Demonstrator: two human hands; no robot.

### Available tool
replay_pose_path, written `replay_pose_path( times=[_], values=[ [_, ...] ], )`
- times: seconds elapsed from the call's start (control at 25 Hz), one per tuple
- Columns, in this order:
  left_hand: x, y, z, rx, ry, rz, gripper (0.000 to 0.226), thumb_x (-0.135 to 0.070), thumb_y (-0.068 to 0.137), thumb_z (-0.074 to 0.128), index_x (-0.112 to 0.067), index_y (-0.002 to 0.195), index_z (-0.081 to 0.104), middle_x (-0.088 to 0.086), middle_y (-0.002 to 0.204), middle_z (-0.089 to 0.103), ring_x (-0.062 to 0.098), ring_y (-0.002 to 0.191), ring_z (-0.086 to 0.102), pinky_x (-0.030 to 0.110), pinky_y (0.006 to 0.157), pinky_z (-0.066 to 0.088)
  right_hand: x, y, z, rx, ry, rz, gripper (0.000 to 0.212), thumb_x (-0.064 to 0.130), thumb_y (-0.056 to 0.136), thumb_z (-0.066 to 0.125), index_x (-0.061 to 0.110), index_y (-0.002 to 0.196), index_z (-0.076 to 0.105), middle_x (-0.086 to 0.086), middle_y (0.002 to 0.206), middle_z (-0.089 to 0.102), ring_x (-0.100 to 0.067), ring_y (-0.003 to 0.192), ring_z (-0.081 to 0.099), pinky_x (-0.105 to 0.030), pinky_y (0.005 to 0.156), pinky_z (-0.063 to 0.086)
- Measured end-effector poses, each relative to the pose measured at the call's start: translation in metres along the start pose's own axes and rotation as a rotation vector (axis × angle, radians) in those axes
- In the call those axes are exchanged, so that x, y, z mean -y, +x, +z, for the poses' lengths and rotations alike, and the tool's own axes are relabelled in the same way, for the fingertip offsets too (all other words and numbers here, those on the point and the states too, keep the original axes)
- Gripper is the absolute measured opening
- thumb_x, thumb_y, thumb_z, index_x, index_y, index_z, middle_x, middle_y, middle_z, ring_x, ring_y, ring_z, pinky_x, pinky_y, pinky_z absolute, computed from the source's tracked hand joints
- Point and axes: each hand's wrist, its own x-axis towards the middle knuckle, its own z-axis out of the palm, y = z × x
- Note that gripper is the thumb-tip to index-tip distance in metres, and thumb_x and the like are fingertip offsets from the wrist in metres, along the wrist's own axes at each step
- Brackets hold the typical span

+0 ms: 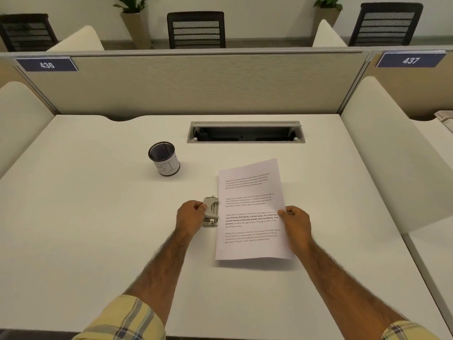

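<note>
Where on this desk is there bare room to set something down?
Bare: the desk's left side, left of the mesh cup; the strip between the printed sheet and the right side panel; the near edge, this side of the sheet. Crowded: the middle, where the left hand grips the hole punch and the right hand pinches the sheet.

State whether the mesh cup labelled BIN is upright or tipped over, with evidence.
Upright. The mesh cup stands on its base on the desk, its round open rim facing up.

Grey hole punch (211,212) at left edge of printed sheet (250,217)
</note>
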Motion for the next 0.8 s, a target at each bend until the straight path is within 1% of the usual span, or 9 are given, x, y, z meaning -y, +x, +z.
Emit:
replay_pose_path(
  times=[0.24,0.32,0.4,0.44,0.48,0.56,0.64,0.72,0.8],
  values=[
    [0.0,0.001,0.001,-0.001,0.027,0.003,0.012,-0.02,0.097,0.065,-0.016,0.087,0.069,0.002,0.082,0.07,0.024,0.079,0.065,0.046,0.083,0.061,0.001,0.004,0.008,0.029,-0.033,-0.001,0.013,0.014,0.092,0.059,0.008,0.085,0.069,-0.006,0.088,0.076,-0.029,0.078,0.072,-0.04,0.072,0.059],
    [0.001,0.0,0.001,0.0,0.052,0.018,0.012,-0.02,0.098,0.064,-0.015,0.089,0.07,0.004,0.087,0.072,0.024,0.08,0.065,0.045,0.083,0.06,0.001,0.004,0.011,0.038,-0.038,-0.004,0.014,0.013,0.092,0.059,0.007,0.085,0.069,-0.005,0.086,0.076,-0.026,0.075,0.071,-0.036,0.067,0.057],
    [0.001,0.0,0.001,0.003,0.078,0.038,0.013,-0.02,0.099,0.063,-0.012,0.094,0.072,0.005,0.091,0.074,0.025,0.082,0.067,0.043,0.081,0.06,0.002,0.003,0.016,0.043,-0.038,-0.006,0.013,0.013,0.092,0.06,0.008,0.083,0.07,-0.004,0.083,0.076,-0.022,0.071,0.069,-0.03,0.061,0.052],
    [0.002,0.001,0.001,0.007,0.092,0.048,0.015,-0.021,0.099,0.062,-0.011,0.097,0.073,0.005,0.093,0.074,0.025,0.084,0.068,0.041,0.079,0.059,0.003,0.003,0.019,0.046,-0.036,-0.002,0.013,0.013,0.091,0.06,0.008,0.083,0.069,-0.003,0.082,0.075,-0.021,0.069,0.068,-0.028,0.06,0.05],
    [0.002,0.002,0.002,0.013,0.119,0.063,0.016,-0.021,0.099,0.061,-0.01,0.099,0.073,0.004,0.094,0.074,0.022,0.083,0.067,0.034,0.074,0.057,0.004,0.003,0.021,0.047,-0.034,0.004,0.013,0.013,0.091,0.06,0.007,0.083,0.069,-0.003,0.081,0.075,-0.02,0.068,0.068,-0.027,0.059,0.049],
    [0.003,0.002,0.001,0.019,0.194,0.099,0.016,-0.022,0.1,0.06,-0.012,0.099,0.072,0.0,0.093,0.071,0.009,0.075,0.06,0.011,0.059,0.042,0.005,0.004,0.024,0.04,-0.03,0.017,0.013,0.013,0.091,0.06,0.007,0.083,0.069,-0.002,0.081,0.074,-0.019,0.067,0.067,-0.026,0.058,0.047],
    [0.003,0.003,0.001,0.018,0.217,0.121,0.013,-0.022,0.1,0.059,-0.016,0.095,0.069,-0.003,0.091,0.068,-0.001,0.07,0.054,0.007,0.054,0.039,0.005,0.005,0.025,0.032,-0.029,0.023,0.012,0.013,0.091,0.061,0.009,0.083,0.069,-0.001,0.081,0.074,-0.018,0.068,0.067,-0.026,0.058,0.047],
    [0.003,0.003,0.002,0.022,0.236,0.129,0.012,-0.022,0.1,0.059,-0.016,0.096,0.069,-0.001,0.093,0.069,-0.001,0.069,0.053,0.009,0.051,0.037,0.005,0.006,0.025,0.032,-0.029,0.023,0.012,0.013,0.091,0.061,0.009,0.083,0.069,-0.001,0.081,0.074,-0.018,0.068,0.067,-0.026,0.058,0.047],
    [0.004,0.003,0.002,0.026,0.257,0.128,0.011,-0.023,0.1,0.059,-0.018,0.095,0.067,0.003,0.097,0.073,0.003,0.07,0.055,0.012,0.055,0.033,0.005,0.006,0.026,0.027,-0.032,0.023,0.012,0.013,0.091,0.061,0.009,0.083,0.069,0.0,0.079,0.073,-0.017,0.067,0.066,-0.025,0.056,0.045]
  ],
)
